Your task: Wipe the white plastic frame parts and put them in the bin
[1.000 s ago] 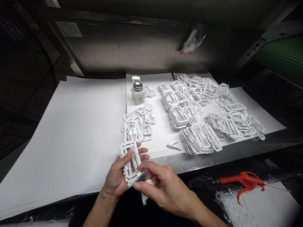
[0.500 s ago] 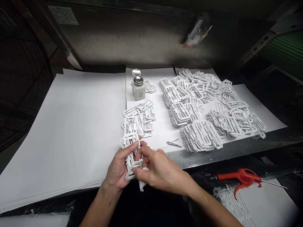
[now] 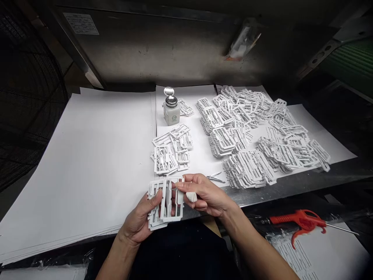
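The left hand (image 3: 139, 219) grips a stack of white plastic frames (image 3: 166, 199) over a paper sheet (image 3: 87, 163), while the right hand (image 3: 205, 195) curls around a cotton wad (image 3: 191, 197), its fingertips (image 3: 178, 185) touching the frames, just below a loose pile of frames (image 3: 170, 153).

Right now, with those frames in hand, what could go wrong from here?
The stack of white plastic frames sits loosely in the left hand, so a frame might slip and drop. Its thin bars look fragile and could snap if squeezed. The cotton wad in the right hand might snag on those bars and leave fibres. The bottle has its lid standing open, so a knock could perhaps spill it.
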Action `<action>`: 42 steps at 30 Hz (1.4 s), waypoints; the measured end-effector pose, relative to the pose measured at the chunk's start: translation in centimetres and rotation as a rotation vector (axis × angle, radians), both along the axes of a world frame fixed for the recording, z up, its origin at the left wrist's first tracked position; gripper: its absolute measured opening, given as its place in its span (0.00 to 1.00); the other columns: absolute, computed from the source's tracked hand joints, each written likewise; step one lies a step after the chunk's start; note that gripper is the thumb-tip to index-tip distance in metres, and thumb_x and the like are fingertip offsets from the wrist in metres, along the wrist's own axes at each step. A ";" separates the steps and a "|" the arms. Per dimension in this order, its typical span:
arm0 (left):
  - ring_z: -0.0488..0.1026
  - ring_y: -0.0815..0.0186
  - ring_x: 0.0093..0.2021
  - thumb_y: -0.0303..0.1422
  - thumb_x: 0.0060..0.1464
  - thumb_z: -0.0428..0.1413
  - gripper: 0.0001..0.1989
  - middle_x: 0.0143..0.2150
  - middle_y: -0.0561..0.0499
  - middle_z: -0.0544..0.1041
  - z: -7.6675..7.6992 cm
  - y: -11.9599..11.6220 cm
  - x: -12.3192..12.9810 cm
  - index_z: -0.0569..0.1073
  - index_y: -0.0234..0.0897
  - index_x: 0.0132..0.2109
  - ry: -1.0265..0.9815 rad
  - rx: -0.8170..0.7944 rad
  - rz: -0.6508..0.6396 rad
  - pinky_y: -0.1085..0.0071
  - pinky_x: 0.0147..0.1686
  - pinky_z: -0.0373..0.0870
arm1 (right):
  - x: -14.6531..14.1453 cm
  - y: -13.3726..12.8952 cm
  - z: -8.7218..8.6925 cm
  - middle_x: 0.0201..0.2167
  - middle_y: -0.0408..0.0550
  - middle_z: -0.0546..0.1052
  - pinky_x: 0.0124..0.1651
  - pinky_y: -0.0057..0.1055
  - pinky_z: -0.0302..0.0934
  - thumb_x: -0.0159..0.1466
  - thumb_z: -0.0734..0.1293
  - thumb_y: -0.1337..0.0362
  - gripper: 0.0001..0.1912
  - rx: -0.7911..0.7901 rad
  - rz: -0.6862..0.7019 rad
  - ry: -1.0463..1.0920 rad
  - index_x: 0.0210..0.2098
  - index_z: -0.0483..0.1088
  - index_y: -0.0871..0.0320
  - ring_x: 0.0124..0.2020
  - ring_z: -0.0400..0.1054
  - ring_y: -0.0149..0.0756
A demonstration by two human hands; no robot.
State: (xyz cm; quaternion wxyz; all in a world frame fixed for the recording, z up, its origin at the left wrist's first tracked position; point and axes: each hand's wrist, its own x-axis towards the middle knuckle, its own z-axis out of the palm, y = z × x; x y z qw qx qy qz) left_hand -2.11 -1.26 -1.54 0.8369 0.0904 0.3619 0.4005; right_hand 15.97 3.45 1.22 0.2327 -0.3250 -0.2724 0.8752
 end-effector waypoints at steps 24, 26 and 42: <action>0.76 0.55 0.38 0.37 0.53 0.54 0.16 0.39 0.39 0.78 0.2 0.4 -0.1 0.74 0.32 0.46 -0.124 0.006 0.035 0.65 0.39 0.72 | 0.2 0.4 1.3 0.33 0.45 0.71 0.31 0.24 0.62 0.62 0.66 0.71 0.03 1.236 -0.408 -0.792 0.37 0.70 0.62 0.30 0.65 0.29; 0.76 0.54 0.37 0.36 0.52 0.55 0.16 0.38 0.39 0.79 0.1 0.6 -0.2 0.75 0.32 0.45 -0.116 -0.008 0.046 0.64 0.39 0.73 | 0.5 0.0 1.2 0.36 0.45 0.72 0.32 0.24 0.63 0.63 0.66 0.70 0.04 1.202 -0.460 -0.777 0.39 0.69 0.61 0.32 0.66 0.30; 0.74 0.53 0.44 0.31 0.55 0.51 0.13 0.38 0.41 0.79 0.8 1.4 0.1 0.75 0.30 0.43 -0.107 -0.081 0.200 0.57 0.49 0.68 | 0.0 -3.6 1.6 0.34 0.47 0.68 0.37 0.27 0.58 0.63 0.63 0.73 0.07 1.246 -0.162 -0.666 0.41 0.67 0.62 0.34 0.63 0.32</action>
